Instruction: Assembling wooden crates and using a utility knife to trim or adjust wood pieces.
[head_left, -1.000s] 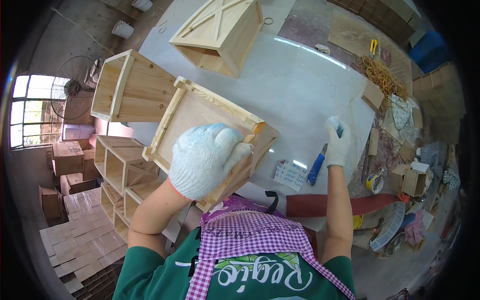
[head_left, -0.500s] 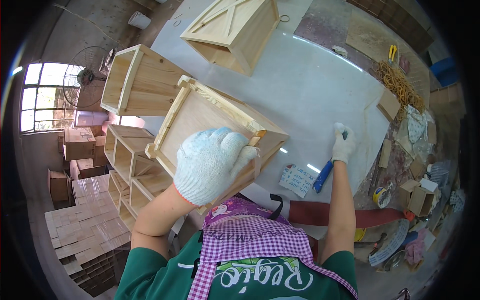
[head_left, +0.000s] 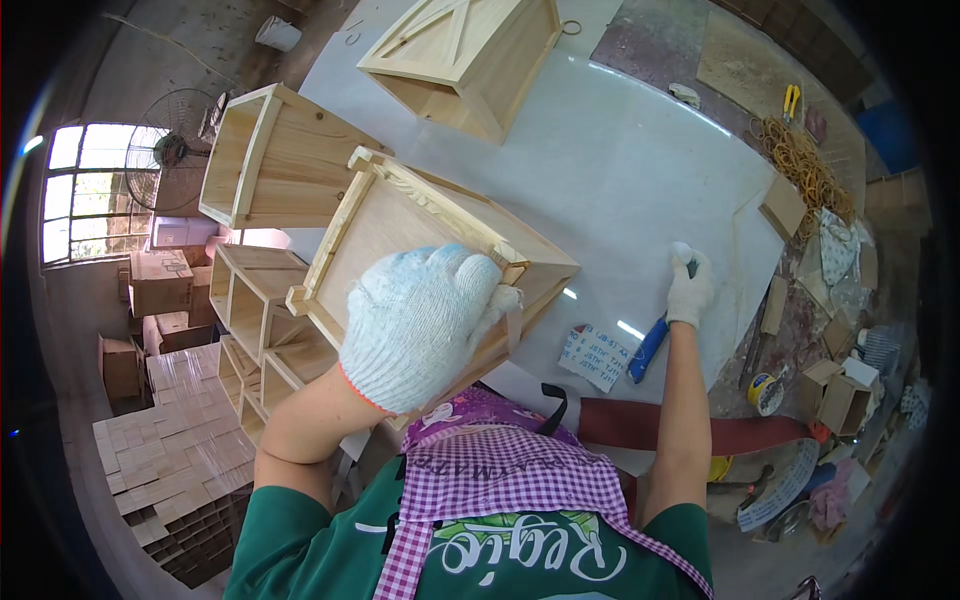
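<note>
Across the middle of the view, a pale worktop [head_left: 640, 170] is stretching from 12 o'clock toward 3 o'clock, carrying the wooden pieces. At the centre, an open wooden crate [head_left: 400, 235] is lying tilted on the worktop's near edge, its hollow facing up. A second crate [head_left: 270, 160] is sitting just beside it at 10 o'clock, and a third crate [head_left: 470, 55] is resting at 12 o'clock, well apart from the hands. At 8 o'clock, off the worktop, stacked wooden boxes [head_left: 250, 300] and a pile of thin boards [head_left: 170, 460] are standing on the floor. The gloved left hand [head_left: 425, 320] is closing over the near rim of the open crate, gripping it. At 3 o'clock the gloved right hand [head_left: 688, 285] is curling closed around the top of a blue tool [head_left: 648, 348], which is lying on the worktop. A small printed paper [head_left: 592, 358] is lying just beside the tool's lower end.
</note>
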